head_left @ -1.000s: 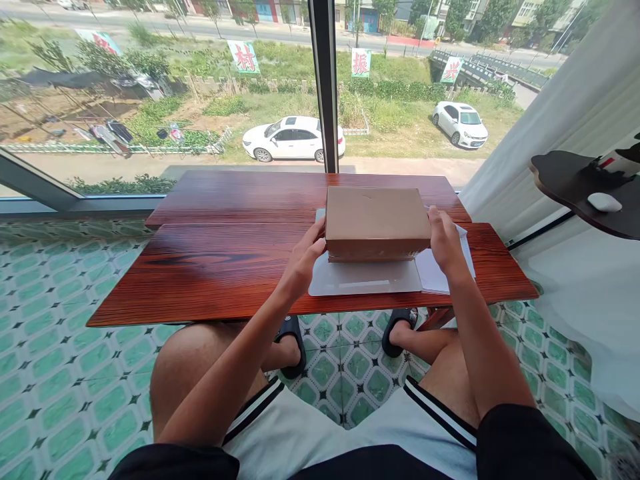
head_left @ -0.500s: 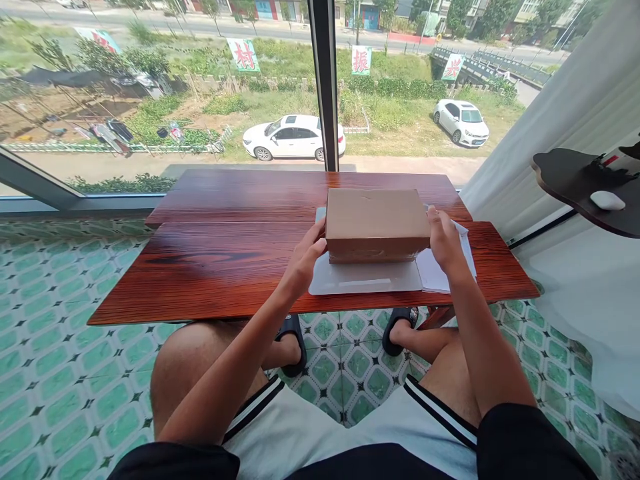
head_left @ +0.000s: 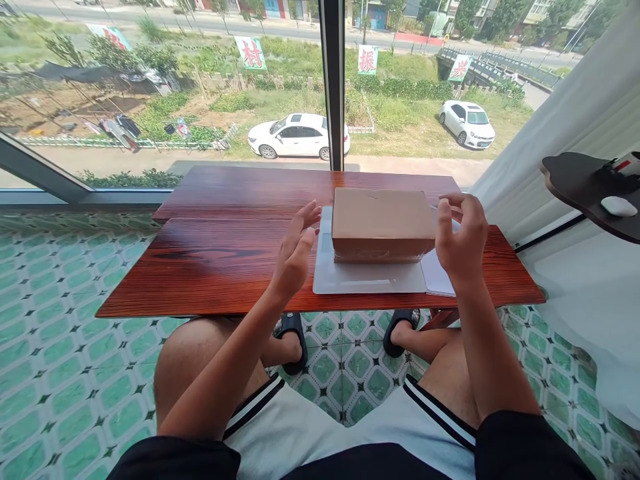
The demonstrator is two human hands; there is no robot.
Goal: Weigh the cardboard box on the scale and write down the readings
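A brown cardboard box (head_left: 383,217) rests on a grey-white laptop-like flat panel (head_left: 367,281) at the near edge of the table. To its left, apart from it, my left hand (head_left: 295,250) is raised with the fingers open and curved. My right hand (head_left: 463,233) is up at the box's right side, fingers apart, with nothing visible in it. White paper sheets (head_left: 440,275) lie beside the panel, partly covered by my right hand and the box.
The dark red wooden table (head_left: 220,267) stretches to the left, with a seam across it. On the right a dark shelf (head_left: 575,180) bears a white mouse-like object (head_left: 619,206). A white curtain (head_left: 545,267) hangs there, and windows stand behind the table.
Both hands have let go of the box and moved up and outward from its sides. The box stays on the panel; the view has shifted slightly.
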